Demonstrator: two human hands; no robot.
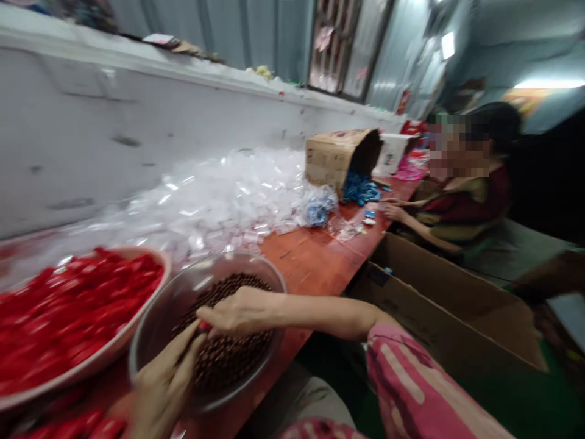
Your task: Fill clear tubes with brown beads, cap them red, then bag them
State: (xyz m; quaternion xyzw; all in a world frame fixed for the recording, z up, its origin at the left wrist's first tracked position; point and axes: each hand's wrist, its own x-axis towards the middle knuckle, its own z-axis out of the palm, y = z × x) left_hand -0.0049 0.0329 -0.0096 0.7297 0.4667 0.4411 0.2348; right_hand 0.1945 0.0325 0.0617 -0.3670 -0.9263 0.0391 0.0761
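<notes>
Both hands meet above a clear round bowl (278, 274) that holds many small brown beads (228, 363). Between the fingertips is a small red piece (204, 327), mostly covered by the fingers. My left hand (169, 378), blurred, comes in from the lower left with its fingers on the piece. From the right, my right hand (242, 312) reaches over the beads, its fingers closed against the same piece. At the left, a pink basin (165, 262) is heaped with shiny red plastic pieces (73, 305).
Clear plastic pieces (219, 189) are piled along the wall. A cardboard box (326, 161) on its side spills blue items (361, 188) onto the red table (301, 259). Another person (470, 201) sits at the right, beyond an open carton (439, 323). Loose red pieces lie lower left.
</notes>
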